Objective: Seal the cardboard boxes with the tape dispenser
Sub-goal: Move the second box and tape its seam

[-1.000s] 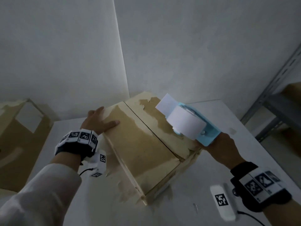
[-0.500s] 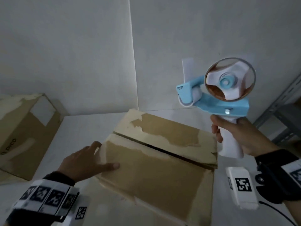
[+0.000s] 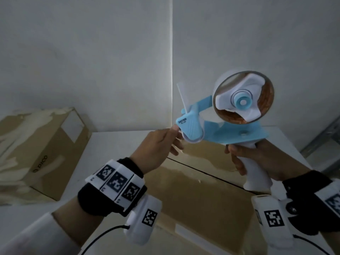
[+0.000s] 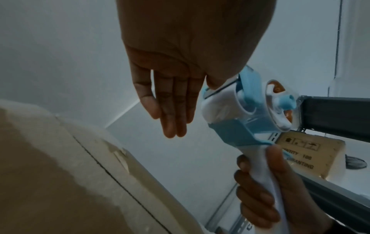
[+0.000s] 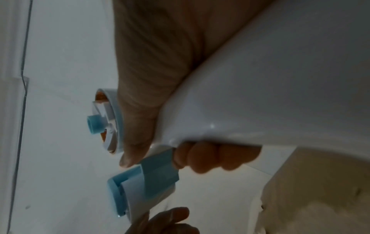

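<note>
Tape is the thing to watch: a loose white tape end (image 3: 181, 97) stands up from the blue nose of the tape dispenser (image 3: 219, 124), just above the left hand (image 3: 159, 147), whose thumb tip sits at the nose's lower edge. The right hand (image 3: 257, 153) has its fingers wrapped round the white handle, holding the tool upright in the air above the box (image 3: 198, 190), which lies below both hands on the white table (image 3: 117, 142) with its centre seam still untaped.

My reading is that the next move is to catch that loose strip. It runs nearly upright, so the left fingers must go up and slightly toward the roll; the left hand is far the nearer one, the right being busy with the handle.

From the left wrist, the left fingers (image 4: 172, 110) hang straight and together beside the nose, gripping nothing, with only the thumb against the tool's metal edge; the head view hides this. That view also shows a metal rack behind. From the right wrist, the fingertips (image 5: 210, 156) curl fully under the handle, and the strip is hidden. Only the head view shows a second box (image 3: 46, 148) well off beyond the left hand.
</note>
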Demonstrator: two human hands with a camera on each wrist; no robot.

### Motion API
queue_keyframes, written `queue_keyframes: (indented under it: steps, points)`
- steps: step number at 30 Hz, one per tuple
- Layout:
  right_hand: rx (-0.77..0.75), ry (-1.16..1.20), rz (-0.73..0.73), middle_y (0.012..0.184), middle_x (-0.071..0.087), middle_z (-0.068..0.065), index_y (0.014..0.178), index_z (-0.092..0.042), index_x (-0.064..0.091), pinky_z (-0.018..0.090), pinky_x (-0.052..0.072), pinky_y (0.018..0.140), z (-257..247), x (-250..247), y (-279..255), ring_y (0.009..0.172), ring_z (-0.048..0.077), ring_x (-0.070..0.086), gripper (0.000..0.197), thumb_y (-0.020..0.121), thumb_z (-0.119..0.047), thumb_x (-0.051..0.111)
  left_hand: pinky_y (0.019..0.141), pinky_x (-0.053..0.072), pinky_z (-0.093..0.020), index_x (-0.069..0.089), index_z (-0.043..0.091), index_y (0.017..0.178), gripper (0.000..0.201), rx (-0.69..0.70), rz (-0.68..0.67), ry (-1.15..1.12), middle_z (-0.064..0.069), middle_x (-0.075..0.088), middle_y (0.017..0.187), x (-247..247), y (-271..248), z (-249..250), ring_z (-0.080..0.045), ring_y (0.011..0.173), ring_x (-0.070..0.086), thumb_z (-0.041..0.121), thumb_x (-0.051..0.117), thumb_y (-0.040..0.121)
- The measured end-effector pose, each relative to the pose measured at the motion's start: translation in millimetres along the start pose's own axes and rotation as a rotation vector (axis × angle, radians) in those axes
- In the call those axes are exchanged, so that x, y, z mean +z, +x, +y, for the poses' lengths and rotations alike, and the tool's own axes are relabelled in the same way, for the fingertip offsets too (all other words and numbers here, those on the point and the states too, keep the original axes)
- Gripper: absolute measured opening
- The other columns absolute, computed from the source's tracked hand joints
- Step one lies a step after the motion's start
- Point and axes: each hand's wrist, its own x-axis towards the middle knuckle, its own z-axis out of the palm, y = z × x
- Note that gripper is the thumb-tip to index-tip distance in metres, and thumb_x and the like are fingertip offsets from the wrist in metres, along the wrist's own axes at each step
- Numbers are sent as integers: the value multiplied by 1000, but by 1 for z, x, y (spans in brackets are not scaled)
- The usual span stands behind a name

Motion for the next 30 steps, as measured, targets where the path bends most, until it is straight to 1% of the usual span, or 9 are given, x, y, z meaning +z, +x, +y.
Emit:
queue_keyframes:
  steps: [3, 8, 10, 13, 17, 20, 25, 28, 30]
  points:
    - [-32, -17, -29, 49, 53, 10, 64, -14, 63, 26, 44, 42, 3, 6, 6, 42, 19, 49, 57, 42, -64, 80, 63, 44, -24, 60, 19, 84, 38, -59, -75, -111, -2, 66, 81, 0, 1, -1, -14, 65, 61, 27, 26, 99]
    - [-65, -20, -19, 48, 53, 10, 69, 2, 55, 24, 43, 44, 3, 11, 12, 43, 20, 48, 72, 48, -62, 79, 67, 54, -23, 58, 3, 110, 28, -159, -91, -295, -2, 69, 87, -15, 7, -5, -7, 68, 68, 22, 43, 96]
    - [-84, -21, -1, 48, 52, 11, 71, 6, 54, 23, 43, 45, 3, 13, 15, 44, 22, 47, 76, 48, -62, 79, 63, 55, -19, 56, 3, 114, 27, -169, -114, -354, -1, 70, 87, -19, 8, -6, -7, 71, 69, 18, 50, 92]
    - [-119, -20, 5, 48, 52, 12, 72, 9, 52, 23, 43, 45, 3, 15, 20, 44, 22, 47, 78, 51, -61, 78, 61, 54, -18, 56, 8, 115, 28, -206, -149, -433, 6, 71, 75, -23, 9, -8, -6, 69, 68, 14, 55, 88]
    - [-133, -9, -24, 51, 53, 12, 65, -7, 61, 26, 43, 45, 2, 19, 27, 42, 22, 48, 55, 52, -58, 79, 57, 53, -14, 59, 14, 92, 10, -281, -219, -437, 10, 65, 58, -31, 11, -8, -1, 58, 64, 9, 51, 90]
    - [-137, 8, -90, 54, 58, -2, 63, -26, 65, 27, 43, 45, 0, 22, 31, 44, 19, 47, 37, 53, -59, 79, 55, 52, -13, 59, 12, 82, 17, -360, -268, -399, 2, 61, 66, -40, 15, -8, 0, 53, 62, 2, 48, 91]
    - [-119, -32, -157, 56, 59, -4, 66, -31, 66, 28, 42, 44, -3, 26, 35, 53, 24, 47, 35, 46, -55, 83, 52, 52, -12, 61, 5, 74, 22, -470, -299, -325, -1, 61, 64, -54, 21, -8, 0, 50, 61, -4, 49, 90]
    - [-145, -21, -199, 54, 59, -9, 68, -34, 66, 24, 42, 42, -5, 29, 37, 47, 7, 49, 21, 52, -35, 80, 54, 54, -13, 58, 4, 84, 12, -502, -269, -323, -2, 64, 72, -57, 20, -8, 0, 52, 63, 0, 49, 90]
    - [-140, -14, -206, 55, 60, -8, 72, -31, 65, 24, 41, 43, -3, 30, 40, 48, 4, 50, 29, 51, -39, 83, 57, 53, -15, 56, 8, 90, 10, -498, -239, -334, 1, 68, 72, -57, 19, -9, 1, 55, 65, 1, 49, 90]
